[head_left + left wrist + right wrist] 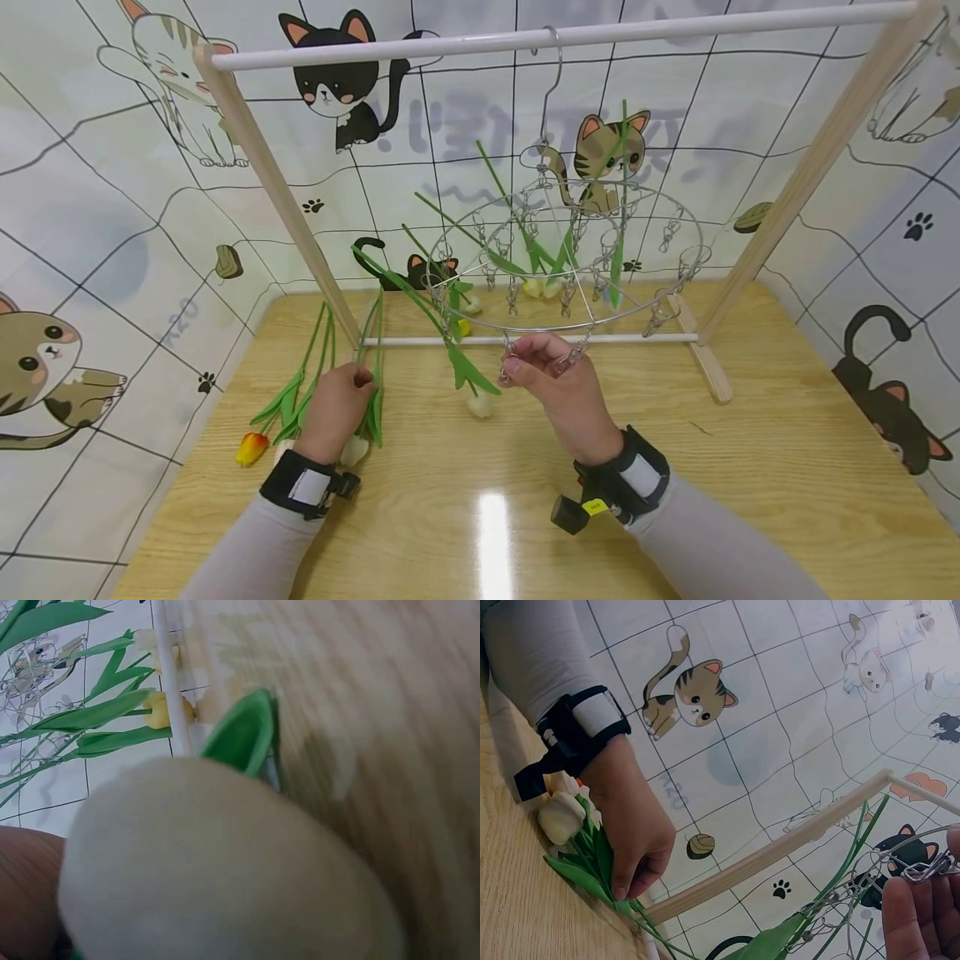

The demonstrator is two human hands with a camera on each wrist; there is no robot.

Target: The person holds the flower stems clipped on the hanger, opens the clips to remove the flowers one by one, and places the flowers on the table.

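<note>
Over the tulips lying at the left of the table, my left hand (pixel 333 408) pinches the green stem of a white tulip (pixel 354 451) between thumb and fingers. That bloom, large and blurred, fills much of the left wrist view. My right hand (pixel 566 396) holds a metal clip (pixel 506 373) at the near rim of a round wire drying hanger (pixel 480 323). Several tulips hang heads-down from the hanger's clips; the nearest is a white tulip (pixel 480 406). A red-orange tulip (pixel 252 448) lies left of my left hand.
A wooden stand with a white top bar (pixel 450 47) carries the hanger by its hook (pixel 555 67). A lower white bar (pixel 420 341) crosses behind my hands. The stand's right foot (pixel 701 350) rests on the wooden table (pixel 750 500). Cat-patterned walls enclose the back and sides.
</note>
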